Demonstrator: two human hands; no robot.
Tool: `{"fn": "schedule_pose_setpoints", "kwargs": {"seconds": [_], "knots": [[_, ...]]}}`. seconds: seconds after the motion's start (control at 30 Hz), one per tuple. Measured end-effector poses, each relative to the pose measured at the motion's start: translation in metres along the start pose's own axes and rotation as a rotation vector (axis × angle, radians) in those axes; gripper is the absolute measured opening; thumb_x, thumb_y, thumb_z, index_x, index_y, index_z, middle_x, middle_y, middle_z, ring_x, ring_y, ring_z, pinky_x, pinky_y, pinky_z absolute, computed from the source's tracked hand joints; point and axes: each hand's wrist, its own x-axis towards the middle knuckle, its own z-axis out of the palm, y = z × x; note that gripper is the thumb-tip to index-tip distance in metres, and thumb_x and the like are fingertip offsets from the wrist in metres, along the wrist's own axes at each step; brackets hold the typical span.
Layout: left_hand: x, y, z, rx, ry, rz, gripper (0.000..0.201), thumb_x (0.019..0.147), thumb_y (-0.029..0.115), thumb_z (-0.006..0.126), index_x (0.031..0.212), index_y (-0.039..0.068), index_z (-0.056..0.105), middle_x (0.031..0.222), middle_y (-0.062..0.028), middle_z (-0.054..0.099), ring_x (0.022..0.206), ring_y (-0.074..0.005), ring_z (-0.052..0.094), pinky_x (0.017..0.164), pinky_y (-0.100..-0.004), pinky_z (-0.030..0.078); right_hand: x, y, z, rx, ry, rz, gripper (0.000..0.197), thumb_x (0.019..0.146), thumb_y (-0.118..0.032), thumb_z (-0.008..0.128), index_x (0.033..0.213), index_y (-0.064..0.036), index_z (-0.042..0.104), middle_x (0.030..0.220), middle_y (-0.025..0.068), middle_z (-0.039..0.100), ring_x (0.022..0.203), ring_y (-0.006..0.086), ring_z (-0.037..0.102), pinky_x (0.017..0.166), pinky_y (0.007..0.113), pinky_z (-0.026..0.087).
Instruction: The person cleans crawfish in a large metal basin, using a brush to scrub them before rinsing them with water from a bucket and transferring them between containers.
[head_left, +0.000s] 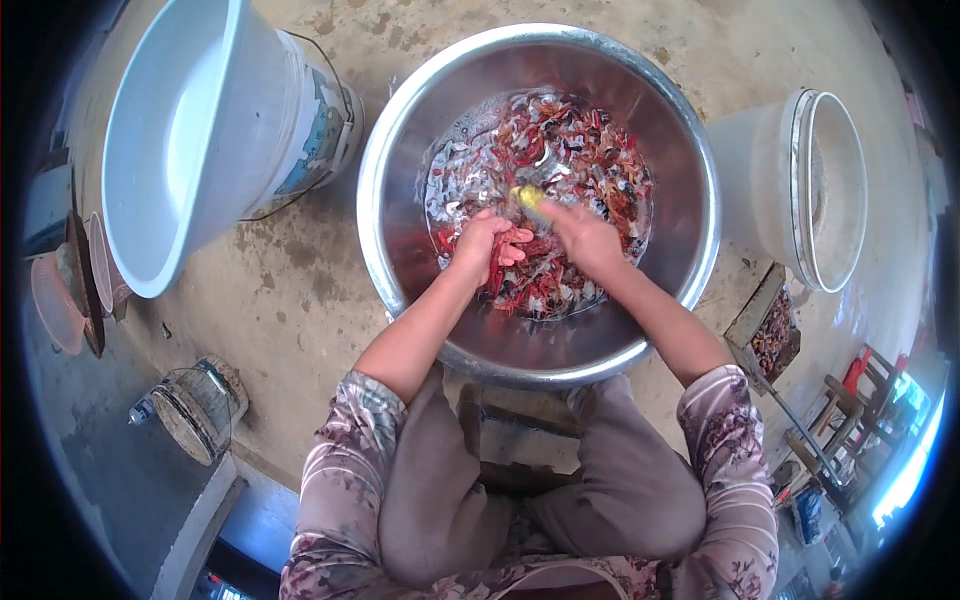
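Note:
A wide metal basin (372, 200) stands in front of my knees, with water and many red crayfish (600, 150) in its bottom. Over the near left part of the crayfish, my left hand (480, 245) is closed around a red crayfish (496, 262), partly hidden by the fingers. Just to its right, my right hand (590, 243) grips a small yellow brush (527, 197). That hand is smeared by motion, and the brush's bristles are not clear. Both forearms reach in over the basin's near rim.
At the left, a large pale blue tub (150, 240) leans beside a white bucket (325, 130) with a wire handle. A translucent bucket (750, 180) is right of the basin. Nearer on that side lies a dustpan (745, 318) with dark reddish scraps. A small dirty pail (190, 415) sits lower left.

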Motion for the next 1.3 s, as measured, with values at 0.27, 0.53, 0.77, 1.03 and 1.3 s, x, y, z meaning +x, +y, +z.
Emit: {"fn": "schedule_pose_setpoints", "kwargs": {"seconds": [0.27,0.53,0.77,1.03,1.3], "knots": [[0.006,-0.013,-0.006,-0.149,0.13,-0.013,0.025,0.084,0.013,0.035,0.104,0.003,0.047,0.097,-0.0153,0.057,0.076,-0.0253,0.06,0.057,-0.0364,0.05,-0.019,-0.074,-0.02,0.194,-0.109,0.189,0.04,0.079,-0.012,0.049,0.118,-0.0212,0.044,0.079,0.0151,0.054,0.069,0.0318,0.055,0.062,0.04,0.046],[0.012,-0.028,-0.009,-0.082,0.329,0.037,0.014,0.08,0.004,0.042,0.09,-0.002,0.05,0.079,-0.0128,0.058,0.058,-0.0248,0.06,0.043,-0.0289,0.049,-0.012,-0.084,-0.01,0.104,-0.21,0.263,0.032,0.08,-0.022,0.047,0.112,-0.0242,0.048,0.074,0.0169,0.054,0.06,0.0322,0.056,0.053,0.043,0.045],[0.002,-0.025,-0.005,0.016,0.146,-0.034,0.016,0.079,0.002,0.044,0.094,-0.004,0.045,0.076,-0.016,0.057,0.058,-0.0271,0.06,0.045,-0.0335,0.049,-0.019,-0.071,0.0,0.103,-0.102,0.306,0.036,0.079,-0.022,0.05,0.115,-0.0279,0.047,0.071,0.014,0.052,0.06,0.0315,0.055,0.053,0.042,0.045],[0.003,-0.024,-0.007,0.239,0.064,-0.056,0.017,0.083,0.009,0.039,0.091,-0.004,0.048,0.078,-0.0171,0.06,0.062,-0.0238,0.061,0.05,-0.0293,0.046,0.001,-0.037,-0.005,0.085,0.04,0.348,0.031,0.079,-0.023,0.049,0.11,-0.0255,0.052,0.074,0.0145,0.054,0.065,0.0307,0.056,0.057,0.041,0.046],[0.007,-0.024,0.0,0.172,0.162,-0.026,0.016,0.082,0.007,0.041,0.087,-0.003,0.053,0.075,-0.0132,0.06,0.061,-0.0214,0.06,0.043,-0.0259,0.046,-0.026,-0.061,0.002,0.114,-0.146,0.362,0.035,0.079,-0.022,0.049,0.114,-0.0279,0.049,0.077,0.0131,0.055,0.065,0.0288,0.057,0.059,0.039,0.046]]}}
